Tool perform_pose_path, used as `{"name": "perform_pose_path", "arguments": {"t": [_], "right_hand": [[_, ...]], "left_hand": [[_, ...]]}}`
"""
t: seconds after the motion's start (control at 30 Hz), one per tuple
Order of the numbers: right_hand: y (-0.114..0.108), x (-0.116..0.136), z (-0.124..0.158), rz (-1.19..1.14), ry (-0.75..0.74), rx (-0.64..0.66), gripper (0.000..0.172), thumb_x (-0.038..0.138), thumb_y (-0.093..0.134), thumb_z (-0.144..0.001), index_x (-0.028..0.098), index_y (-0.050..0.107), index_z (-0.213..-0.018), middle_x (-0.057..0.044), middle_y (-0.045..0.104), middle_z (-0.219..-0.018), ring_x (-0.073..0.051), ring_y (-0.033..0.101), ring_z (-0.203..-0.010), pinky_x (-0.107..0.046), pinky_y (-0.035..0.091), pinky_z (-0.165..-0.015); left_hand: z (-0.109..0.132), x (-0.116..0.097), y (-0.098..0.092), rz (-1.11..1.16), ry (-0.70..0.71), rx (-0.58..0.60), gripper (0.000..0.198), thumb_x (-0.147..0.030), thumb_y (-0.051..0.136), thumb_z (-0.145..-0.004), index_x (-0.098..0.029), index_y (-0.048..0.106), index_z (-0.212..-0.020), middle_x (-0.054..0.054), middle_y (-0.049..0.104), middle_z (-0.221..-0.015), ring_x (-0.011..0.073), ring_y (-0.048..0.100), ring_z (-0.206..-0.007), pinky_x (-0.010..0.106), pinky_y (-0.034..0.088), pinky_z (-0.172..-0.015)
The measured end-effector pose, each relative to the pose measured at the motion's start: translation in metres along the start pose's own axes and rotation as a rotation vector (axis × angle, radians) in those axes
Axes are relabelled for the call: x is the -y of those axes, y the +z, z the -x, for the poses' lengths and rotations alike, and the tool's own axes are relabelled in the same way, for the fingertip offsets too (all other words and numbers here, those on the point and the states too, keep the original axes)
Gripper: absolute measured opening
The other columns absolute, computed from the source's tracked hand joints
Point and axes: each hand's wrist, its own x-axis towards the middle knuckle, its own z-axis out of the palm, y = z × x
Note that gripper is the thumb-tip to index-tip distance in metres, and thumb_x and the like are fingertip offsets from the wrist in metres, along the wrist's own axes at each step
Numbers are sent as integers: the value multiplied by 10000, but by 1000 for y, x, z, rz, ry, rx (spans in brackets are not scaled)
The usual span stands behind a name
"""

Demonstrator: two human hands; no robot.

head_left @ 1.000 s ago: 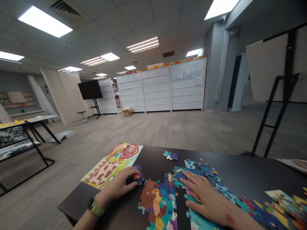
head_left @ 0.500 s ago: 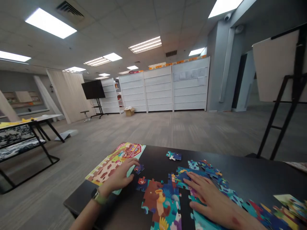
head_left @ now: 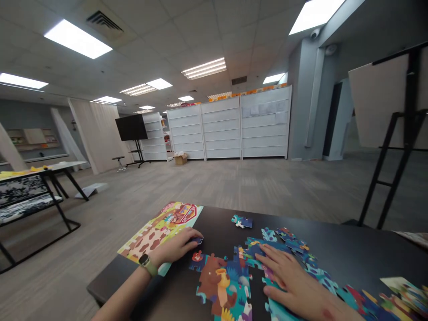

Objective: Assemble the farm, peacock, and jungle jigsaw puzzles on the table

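From the head view, the left hand (head_left: 175,248) curves over a small navy jigsaw piece (head_left: 198,240), though whether it pinches I cannot tell. The right hand (head_left: 292,285) lies spread on the joined jigsaw pieces (head_left: 222,285); a careless slide of that palm could shift them. A printed picture card (head_left: 160,232) sits beneath the left hand's heel on the black tabletop (head_left: 334,245).

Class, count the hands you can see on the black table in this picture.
2. The left hand rests on a small blue jigsaw piece beside the printed picture sheet; the right hand lies on the joined jigsaw pieces.
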Motion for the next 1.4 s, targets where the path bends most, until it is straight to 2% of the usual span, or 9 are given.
{"name": "perform_pose_path", "arguments": {"t": [0.1,0.27,0.5,0.7,0.9,1.0,1.1,1.3,1.4], "right_hand": [[0,-1,0,-14,-33,-16,718,617,564,-895,282,436,-1518,-90,301,-1635,-350,218,-1518,-563,179,-1226],[-1,0,1,-42,-46,-26,728,622,569,-889,262,453,-1511,-98,312,-1631,-353,222,-1517,-557,181,-1225],[-8,7,3,-29,-14,19,740,598,578,-889,237,437,-1520,-113,283,-1640,-333,203,-1525,-538,164,-1230],[-3,1,3,-47,-50,-26,748,595,602,-872,237,453,-1512,-119,316,-1630,-323,222,-1521,-513,178,-1225],[-7,4,4,-59,-57,-16,768,592,613,-860,229,448,-1515,-123,323,-1627,-320,223,-1521,-503,170,-1225],[-7,5,4,-73,-40,-11,775,586,632,-846,232,454,-1512,-129,322,-1627,-327,222,-1520,-510,155,-1225],[-7,6,4,-87,-34,-15,780,573,653,-828,240,462,-1507,-127,310,-1633,-339,221,-1519,-513,153,-1223],[-10,7,6,-92,-53,-19,802,573,679,-802,249,466,-1504,-132,312,-1632,-336,234,-1515,-504,173,-1215],[-12,6,7,-117,-49,-7,804,600,668,-807,241,474,-1499,-141,296,-1637,-331,229,-1517,-494,172,-1215]], "left_hand": [[4,-16,10,-1,23,-16,229,-311,487,-1031,-251,647,-1184,62,602,-1224,214,569,-1133,345,456,-1037],[9,-22,18,-23,33,-43,353,-178,420,-1014,-290,679,-1228,68,568,-1289,221,557,-1179,361,441,-1071],[10,-14,16,-45,58,-65,379,-142,429,-980,-286,703,-1199,67,586,-1294,225,581,-1180,360,458,-1069],[10,-11,15,-56,96,-40,391,-148,436,-977,-312,699,-1215,62,576,-1315,231,577,-1201,363,462,-1068],[4,-21,7,-90,77,-6,419,-100,403,-939,-291,722,-1132,56,603,-1260,225,590,-1155,353,470,-1030],[-15,-35,4,-134,91,-32,355,-80,437,-885,-251,740,-961,57,638,-1149,225,617,-1051,341,493,-954],[-53,-53,12,-141,122,-99,344,-93,486,-871,-250,703,-1086,60,642,-1168,236,604,-1073,353,478,-972],[-152,-75,61,-104,139,-200,497,-178,659,-837,-248,588,-1324,86,606,-1357,298,517,-1268,434,407,-1081],[-178,-71,84,-73,129,-205,441,-253,695,-856,-243,630,-1292,106,597,-1397,330,512,-1292,483,407,-1071]]}}
